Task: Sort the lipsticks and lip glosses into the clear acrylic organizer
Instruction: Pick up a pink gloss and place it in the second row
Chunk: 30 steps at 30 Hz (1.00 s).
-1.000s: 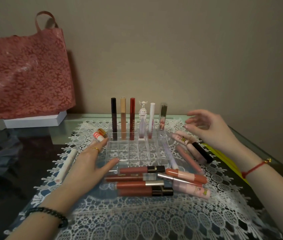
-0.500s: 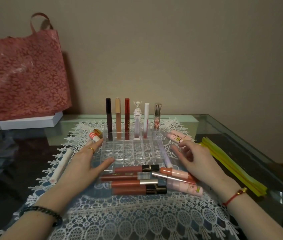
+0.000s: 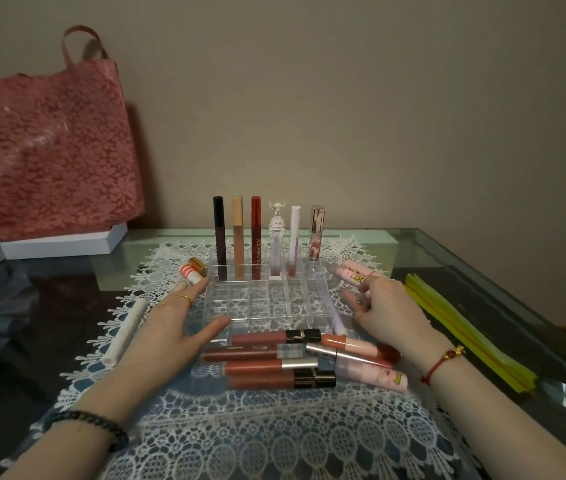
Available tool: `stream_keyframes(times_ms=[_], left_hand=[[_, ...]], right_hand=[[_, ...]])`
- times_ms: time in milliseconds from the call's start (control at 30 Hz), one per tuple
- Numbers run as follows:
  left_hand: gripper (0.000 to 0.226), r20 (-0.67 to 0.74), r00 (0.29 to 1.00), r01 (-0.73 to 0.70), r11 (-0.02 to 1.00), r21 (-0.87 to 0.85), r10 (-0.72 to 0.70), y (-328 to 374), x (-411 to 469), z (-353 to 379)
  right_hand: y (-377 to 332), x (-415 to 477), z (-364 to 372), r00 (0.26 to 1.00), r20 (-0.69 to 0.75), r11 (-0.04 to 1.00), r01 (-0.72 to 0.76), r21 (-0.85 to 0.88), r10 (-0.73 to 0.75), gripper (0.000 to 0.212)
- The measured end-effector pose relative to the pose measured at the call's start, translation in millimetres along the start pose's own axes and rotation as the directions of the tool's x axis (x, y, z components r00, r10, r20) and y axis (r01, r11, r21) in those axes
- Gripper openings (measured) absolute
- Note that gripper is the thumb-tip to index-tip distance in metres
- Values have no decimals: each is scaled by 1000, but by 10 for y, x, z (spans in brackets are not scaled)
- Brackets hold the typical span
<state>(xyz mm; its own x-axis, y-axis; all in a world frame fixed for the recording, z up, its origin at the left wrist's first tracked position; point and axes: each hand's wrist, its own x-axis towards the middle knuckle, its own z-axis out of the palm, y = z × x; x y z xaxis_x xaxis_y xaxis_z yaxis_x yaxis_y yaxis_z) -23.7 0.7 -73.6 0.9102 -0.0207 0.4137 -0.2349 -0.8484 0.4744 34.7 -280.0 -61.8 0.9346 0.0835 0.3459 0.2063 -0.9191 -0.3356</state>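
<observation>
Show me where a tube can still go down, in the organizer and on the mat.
Free: the organizer compartments in front of the six upright tubes, and the lace mat between the lying tubes and the near edge. Crowded: the strip just before the organizer, and its right side under the right hand.

Left hand (image 3: 177, 327) flat, fingers spread; right hand (image 3: 390, 315) fingers apparently curled.

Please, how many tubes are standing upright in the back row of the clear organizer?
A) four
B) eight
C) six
C: the back row of the clear organizer holds six upright ones, counted from the dark tube at the left end to the mirror-capped tube at the right end.
</observation>
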Motion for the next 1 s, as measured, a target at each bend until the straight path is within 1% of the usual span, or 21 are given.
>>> stream_keyframes(times_ms=[67,133,233,300,367,433,533,633,700,767,833,1000], left_hand=[[91,3,1000,3,1000,3,-3,7,-3,-2],[90,2,1000,-6,1000,6,6,14,-3,-4],[88,0,1000,-14,1000,-3,14,20,-12,-7],[88,-7,1000,-16,1000,-19,16,25,-24,-7],[88,-13,1000,-17,999,-27,17,33,-35,-9],[85,-16,1000,-13,1000,-27,12,41,-40,-15],[80,-48,999,-15,998,-54,13,51,-47,-27],[74,-83,996,-38,989,-145,26,109,-46,-34],[72,-114,993,-62,973,-221,38,140,-47,-48],[71,-144,989,-61,951,-304,17,179,-37,-70],[70,-176,984,-59,941,-333,-1,221,4,-100],[45,-221,974,-56,902,-428,-44,264,225,-149]], right_hand=[[2,0,-14,999,-3,999,-33,1,33,23],[7,-6,-51,998,-11,997,-66,48,66,26],[-35,-26,-197,993,-45,964,-91,250,105,43],[-103,-40,-327,992,-57,897,-76,436,112,45],[-205,-44,-435,993,-58,801,-46,597,100,39],[-332,-46,-500,996,-53,744,-15,668,68,33],[-552,-41,-523,999,-46,673,26,739,11,31],[-732,-10,-493,999,-40,623,51,781,-32,33],[-869,31,-434,998,-40,612,64,788,-52,33],[-1018,76,-366,996,-47,603,80,794,-71,31],[-1155,129,-295,995,-66,587,96,804,-74,30],[-1414,278,-104,988,-141,583,154,797,-68,29]])
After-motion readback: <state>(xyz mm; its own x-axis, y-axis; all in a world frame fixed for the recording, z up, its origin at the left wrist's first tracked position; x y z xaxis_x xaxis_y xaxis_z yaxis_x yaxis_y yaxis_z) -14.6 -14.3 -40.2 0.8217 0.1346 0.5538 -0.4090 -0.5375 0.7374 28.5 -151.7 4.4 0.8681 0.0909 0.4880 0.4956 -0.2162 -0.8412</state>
